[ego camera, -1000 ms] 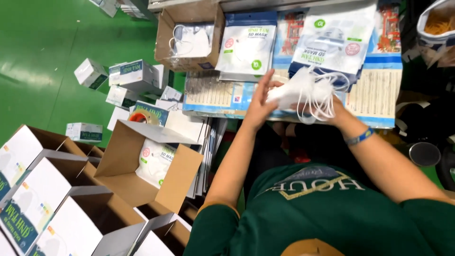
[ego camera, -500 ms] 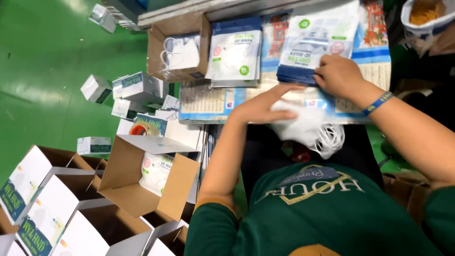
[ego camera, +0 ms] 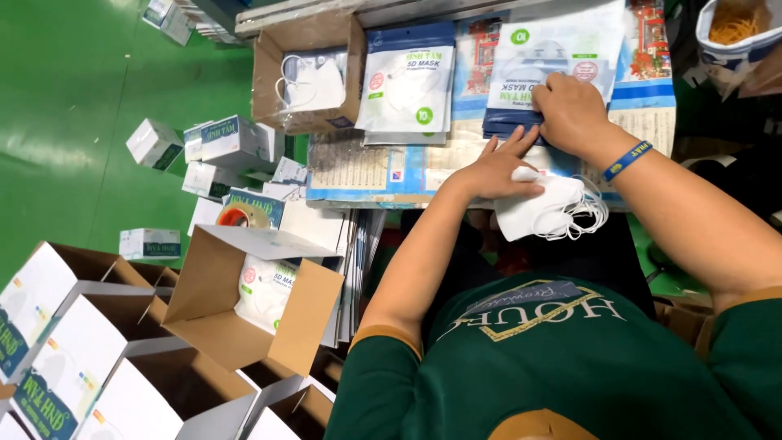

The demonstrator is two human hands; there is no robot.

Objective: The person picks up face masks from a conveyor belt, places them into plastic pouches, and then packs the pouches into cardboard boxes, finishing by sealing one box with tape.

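White face masks [ego camera: 538,213], stacked with their ear loops trailing, lie at the near edge of the bench [ego camera: 366,167], pinned under the left hand [ego camera: 498,169], whose fingers are spread flat and grip nothing. Just beyond the stack, the right hand [ego camera: 570,110], a blue wristband [ego camera: 626,160] on its wrist, curls its fingers onto a pile of blue-and-white mask pouches [ego camera: 562,53]. Left of the stack sits a second pouch pile [ego camera: 407,85], then a cardboard tray of masks [ego camera: 305,77]. Open cartons [ego camera: 244,318] stand below on the green floor [ego camera: 73,98].
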